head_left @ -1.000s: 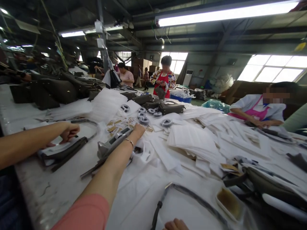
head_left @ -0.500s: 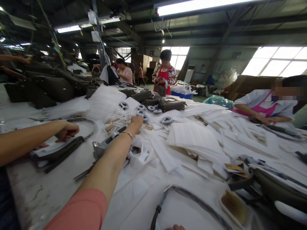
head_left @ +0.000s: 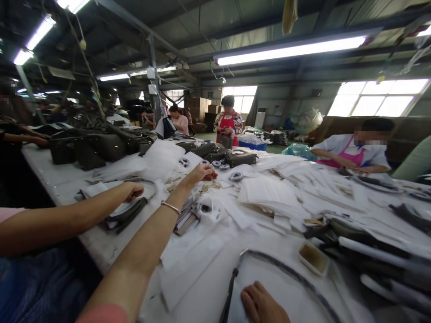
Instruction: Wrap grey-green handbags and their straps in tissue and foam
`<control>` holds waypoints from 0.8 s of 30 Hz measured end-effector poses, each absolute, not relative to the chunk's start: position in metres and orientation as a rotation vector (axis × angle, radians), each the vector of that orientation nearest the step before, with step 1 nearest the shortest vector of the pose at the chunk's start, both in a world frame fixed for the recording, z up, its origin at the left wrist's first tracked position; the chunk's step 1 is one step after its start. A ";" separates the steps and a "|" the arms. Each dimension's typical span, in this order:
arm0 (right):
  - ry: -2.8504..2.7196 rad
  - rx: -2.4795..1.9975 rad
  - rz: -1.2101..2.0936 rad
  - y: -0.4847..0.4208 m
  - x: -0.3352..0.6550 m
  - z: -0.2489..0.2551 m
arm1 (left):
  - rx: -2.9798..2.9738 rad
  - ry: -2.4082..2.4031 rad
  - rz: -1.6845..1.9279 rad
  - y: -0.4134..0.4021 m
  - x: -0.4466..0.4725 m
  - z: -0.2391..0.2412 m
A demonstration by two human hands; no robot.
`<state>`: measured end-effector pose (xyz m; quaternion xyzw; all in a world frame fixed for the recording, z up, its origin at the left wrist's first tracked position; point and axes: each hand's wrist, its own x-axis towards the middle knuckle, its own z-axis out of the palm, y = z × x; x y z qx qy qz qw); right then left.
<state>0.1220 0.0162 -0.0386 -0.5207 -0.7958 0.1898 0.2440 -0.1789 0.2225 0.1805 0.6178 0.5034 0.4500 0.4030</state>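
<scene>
My left hand (head_left: 203, 172), a bracelet on its wrist, reaches over the middle of the table above scattered tan tags (head_left: 204, 188). Its fingertips pinch what looks like a thin pale string; its far end is hard to see. My right hand (head_left: 264, 305) is low at the front, fingers curled together against a pale sheet. Whatever lies under those fingers is hidden. Around this hand arches a dark wrapped strap (head_left: 281, 269) with a metal fitting at its top. A shallow dish of brown stuff (head_left: 313, 259) sits to the right of the strap.
A co-worker's arm (head_left: 101, 202) reaches in from the left over a dark bag piece (head_left: 131, 215). White foam sheets (head_left: 269, 195) lie stacked mid-table. Rolls of tape (head_left: 235, 176), dark bags (head_left: 97, 148) and wrapped bags (head_left: 367, 251) lie around. More people work across the table.
My left hand has lifted from the tag pile, its fingers pinched. More of my right hand shows at the bottom. The camera view has tilted up and shifted.
</scene>
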 end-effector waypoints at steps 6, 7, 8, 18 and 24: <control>-1.591 -1.299 0.924 0.015 0.126 0.046 | 1.484 1.012 1.018 0.125 -0.121 0.141; -1.492 -1.258 1.019 0.018 0.125 0.060 | 1.500 0.971 1.013 0.110 -0.109 0.135; -1.382 -1.206 1.124 0.020 0.125 0.073 | 1.532 0.929 1.011 0.097 -0.098 0.131; -1.122 -1.012 1.579 0.005 0.125 0.113 | 1.456 0.711 1.046 0.043 -0.041 0.111; -1.202 -1.023 1.299 0.007 0.134 0.125 | 1.451 0.544 0.831 0.030 -0.027 0.089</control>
